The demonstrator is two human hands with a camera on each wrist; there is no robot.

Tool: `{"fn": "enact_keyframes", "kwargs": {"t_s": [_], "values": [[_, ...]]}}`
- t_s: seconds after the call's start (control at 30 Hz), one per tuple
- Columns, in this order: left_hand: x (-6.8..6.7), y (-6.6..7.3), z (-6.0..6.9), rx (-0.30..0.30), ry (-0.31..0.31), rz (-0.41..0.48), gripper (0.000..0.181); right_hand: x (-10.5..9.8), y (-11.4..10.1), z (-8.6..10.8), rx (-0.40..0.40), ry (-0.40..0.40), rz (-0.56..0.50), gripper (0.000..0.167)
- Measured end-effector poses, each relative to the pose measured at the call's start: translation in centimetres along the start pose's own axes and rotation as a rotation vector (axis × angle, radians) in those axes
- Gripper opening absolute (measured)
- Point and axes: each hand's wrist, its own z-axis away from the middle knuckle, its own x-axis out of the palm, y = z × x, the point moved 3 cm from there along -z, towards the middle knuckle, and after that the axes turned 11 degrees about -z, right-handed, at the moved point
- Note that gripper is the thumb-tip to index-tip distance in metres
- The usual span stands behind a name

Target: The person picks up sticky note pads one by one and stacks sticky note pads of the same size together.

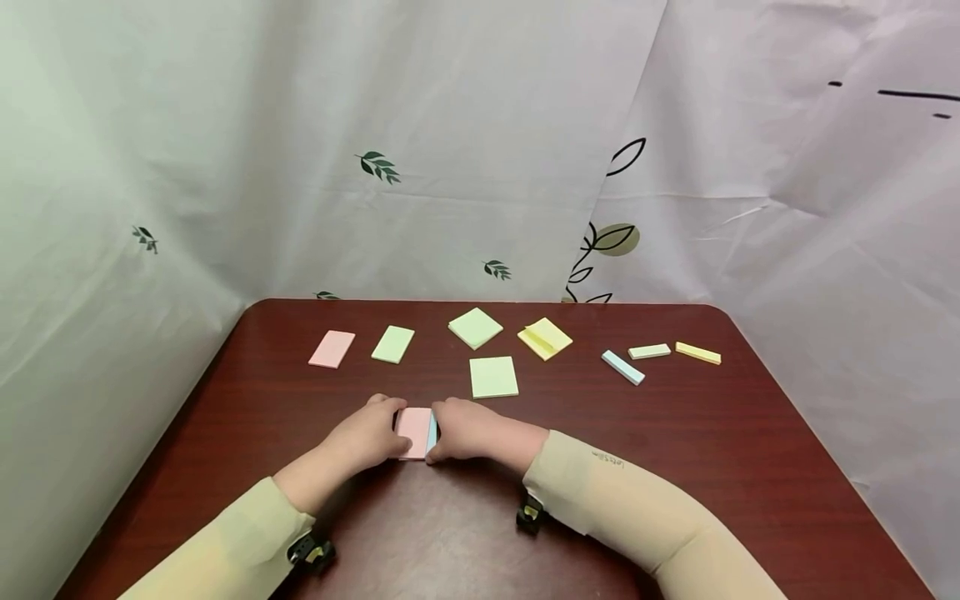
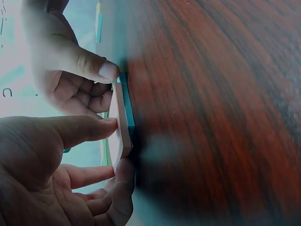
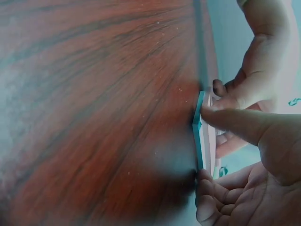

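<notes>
A pink sticky note pad (image 1: 413, 432) lies on top of a blue sticky note pad (image 1: 432, 432), whose right strip shows past the pink one. My left hand (image 1: 369, 435) pinches the pink pad's left side, thumb near the front and fingers at the back. From the other side my right hand (image 1: 463, 428) holds the right edge of the blue pad between thumb and fingers. In the left wrist view the pink pad (image 2: 123, 117) is slightly tilted over the blue pad (image 2: 127, 104), close to the tabletop. The right wrist view shows the blue pad's edge (image 3: 198, 136) along my right thumb.
Behind my hands on the dark red table (image 1: 450, 533) are a pink pad (image 1: 332, 349), green pads (image 1: 393, 344) (image 1: 476, 328) (image 1: 493, 377) and a yellow pad (image 1: 545, 338). Narrow blue (image 1: 622, 367), pale green (image 1: 649, 352) and yellow strips (image 1: 698, 353) lie rightward. Curtains (image 1: 450, 100) surround the table.
</notes>
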Motion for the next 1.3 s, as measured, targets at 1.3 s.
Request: {"fn": "enact_keyframes", "kwargs": {"t_s": [1.3], "values": [[0.2,1.2,-0.4,0.026,0.013,-0.031,0.064,-0.1,0.2,0.1,0.039,-0.027,-0.160,0.049]]}}
